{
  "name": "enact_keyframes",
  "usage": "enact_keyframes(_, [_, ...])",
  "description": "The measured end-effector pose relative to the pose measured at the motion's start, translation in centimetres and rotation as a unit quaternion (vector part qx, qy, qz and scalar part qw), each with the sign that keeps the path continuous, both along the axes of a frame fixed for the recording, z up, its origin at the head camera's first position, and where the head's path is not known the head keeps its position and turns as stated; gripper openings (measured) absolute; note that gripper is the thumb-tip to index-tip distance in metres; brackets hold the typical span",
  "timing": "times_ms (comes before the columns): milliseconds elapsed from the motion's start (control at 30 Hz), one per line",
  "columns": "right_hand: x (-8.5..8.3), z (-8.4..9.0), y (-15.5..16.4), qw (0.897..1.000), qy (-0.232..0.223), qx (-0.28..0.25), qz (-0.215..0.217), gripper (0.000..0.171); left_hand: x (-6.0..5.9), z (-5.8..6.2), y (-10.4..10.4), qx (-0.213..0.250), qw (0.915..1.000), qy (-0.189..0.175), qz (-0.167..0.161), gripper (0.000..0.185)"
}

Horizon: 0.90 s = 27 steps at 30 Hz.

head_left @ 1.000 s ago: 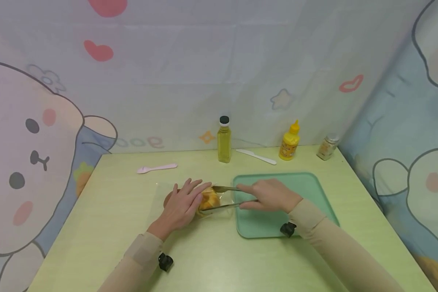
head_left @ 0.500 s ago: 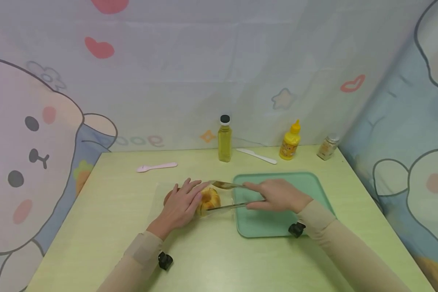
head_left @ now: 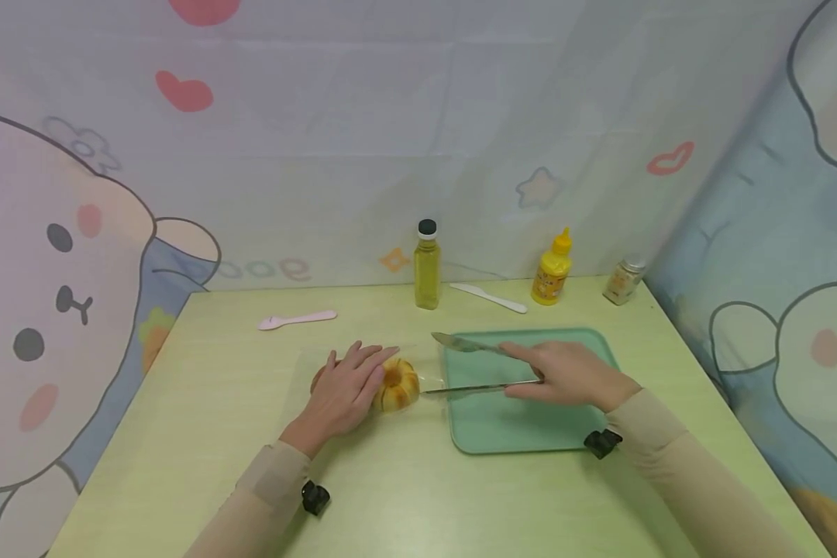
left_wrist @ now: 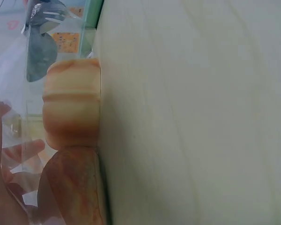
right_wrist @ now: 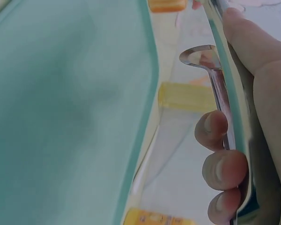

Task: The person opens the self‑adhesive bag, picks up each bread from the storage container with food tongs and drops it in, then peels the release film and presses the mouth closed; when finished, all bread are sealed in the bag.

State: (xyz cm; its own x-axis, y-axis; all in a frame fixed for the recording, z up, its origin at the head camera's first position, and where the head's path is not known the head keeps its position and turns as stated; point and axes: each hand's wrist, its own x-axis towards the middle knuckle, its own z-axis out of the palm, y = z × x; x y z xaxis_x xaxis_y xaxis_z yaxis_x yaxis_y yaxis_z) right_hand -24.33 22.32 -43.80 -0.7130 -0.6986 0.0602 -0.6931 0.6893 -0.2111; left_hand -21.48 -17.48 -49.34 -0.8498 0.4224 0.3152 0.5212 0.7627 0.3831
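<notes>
Metal tongs (head_left: 477,364) gripped by right hand (head_left: 565,376), arms spread, holding nothing

Pale green table (head_left: 404,496), teal tray (head_left: 530,426), bun (head_left: 397,385), pink spoon (head_left: 296,319), oil bottle (head_left: 427,267), white knife (head_left: 488,297), mustard bottle (head_left: 552,271), spice jar (head_left: 623,280)

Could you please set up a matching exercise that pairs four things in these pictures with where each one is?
Things:
1. tongs
2. bun
3. pink spoon
4. spice jar

Places:
A. back right corner of the table
B. held in the right hand over the tray
C. beside the left hand, in clear wrap
D. lying alone at the back left of the table

Pairs: 1-B, 2-C, 3-D, 4-A
</notes>
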Motion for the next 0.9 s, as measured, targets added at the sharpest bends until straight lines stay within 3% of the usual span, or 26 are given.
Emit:
enact_keyframes(167, [0.6,0.4,2.0,1.000,0.008,-0.019,-0.021,0.074,-0.1,-0.1,0.1,-0.003,1.0000,-0.002,0.001,0.044])
enact_keyframes(333, [1.4,0.2,4.3,0.997,-0.007,-0.035,-0.075,0.074,-0.2,0.0,0.1,-0.004,1.0000,-0.001,0.001,0.044])
enact_keyframes(633, [3.1,-1.0,8.3,0.982,-0.045,-0.070,-0.168,0.075,-0.3,-0.3,0.2,-0.007,1.0000,0.004,0.002,0.044])
enact_keyframes(900, [4.4,-2.5,11.2,0.971,-0.006,-0.111,-0.212,0.076,-0.3,-0.3,0.2,-0.002,1.0000,0.004,0.003,0.044])
